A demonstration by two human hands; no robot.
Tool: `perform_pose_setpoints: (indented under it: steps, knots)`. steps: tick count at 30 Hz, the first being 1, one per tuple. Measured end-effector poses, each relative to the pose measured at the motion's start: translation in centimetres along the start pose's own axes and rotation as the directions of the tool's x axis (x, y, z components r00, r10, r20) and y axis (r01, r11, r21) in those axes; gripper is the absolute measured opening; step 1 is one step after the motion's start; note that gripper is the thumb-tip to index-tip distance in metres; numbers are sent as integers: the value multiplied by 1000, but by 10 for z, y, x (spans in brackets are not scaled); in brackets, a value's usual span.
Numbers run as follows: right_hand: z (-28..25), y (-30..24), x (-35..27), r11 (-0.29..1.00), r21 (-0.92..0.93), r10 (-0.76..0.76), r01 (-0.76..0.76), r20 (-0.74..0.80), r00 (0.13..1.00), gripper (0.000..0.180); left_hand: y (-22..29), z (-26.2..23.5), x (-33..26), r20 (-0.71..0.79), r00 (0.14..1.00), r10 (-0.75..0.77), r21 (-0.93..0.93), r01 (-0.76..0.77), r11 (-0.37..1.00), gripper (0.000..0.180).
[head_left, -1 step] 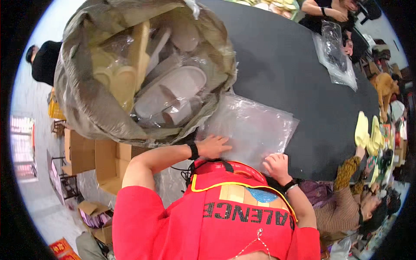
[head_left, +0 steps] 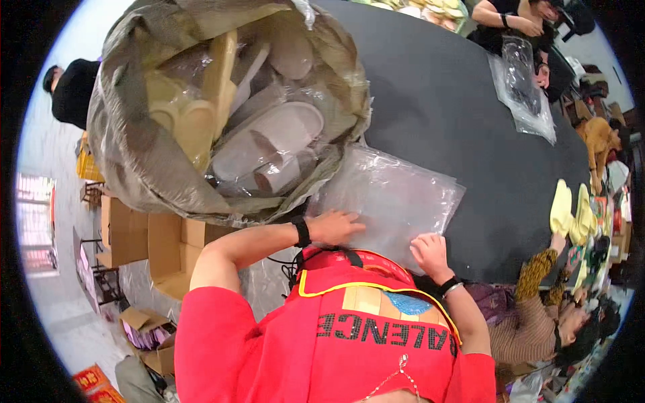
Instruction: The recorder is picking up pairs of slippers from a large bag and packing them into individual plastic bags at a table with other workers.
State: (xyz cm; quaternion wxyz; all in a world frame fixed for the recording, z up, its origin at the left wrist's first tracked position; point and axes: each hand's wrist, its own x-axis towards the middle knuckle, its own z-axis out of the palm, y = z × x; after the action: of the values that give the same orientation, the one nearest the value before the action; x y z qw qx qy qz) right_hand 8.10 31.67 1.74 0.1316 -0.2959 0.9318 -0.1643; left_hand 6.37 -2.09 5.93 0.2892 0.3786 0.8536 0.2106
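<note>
A stack of clear plastic bags (head_left: 396, 191) lies flat on the dark table before me, its near side under my hands. My left hand (head_left: 336, 228) rests on the left part of the stack with its fingers stretched out. At the near right edge is my right hand (head_left: 431, 257), fingers bent and closed on the plastic; how many layers they hold is hidden. Touching the stack at the upper left, a big brown woven sack (head_left: 124, 134) gapes wide. Inside it are pale pink slippers (head_left: 295, 124) and yellow slippers (head_left: 195, 127), several of them in clear plastic.
Across the dark table (head_left: 430, 114), a co-worker (head_left: 514, 23) handles more clear bags (head_left: 524, 101). At the right, another person (head_left: 531, 322) reaches toward yellow slippers (head_left: 562, 207). Open cardboard boxes (head_left: 176, 258) stand at my left. A green-edged container (head_left: 430, 10) sits at the far side.
The whole view has shifted very slightly. My right hand sits a touch farther up the bag edge, and my left fingers reach marginally more to the right.
</note>
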Motion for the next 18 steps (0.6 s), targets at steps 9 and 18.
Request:
perform_pose_setpoints:
  steps: [9, 18]
  knots:
    - [-23, 31, 95, 944, -171, 251, -283, -190, 949, 55, -14, -123, -41, -913, 383, -143, 7, 364, 931, 39]
    - [-23, 53, 88, 938, 42, 337, -345, -345, 876, 55, -12, -68, -104, -799, -54, -599, -577, 349, 739, 61]
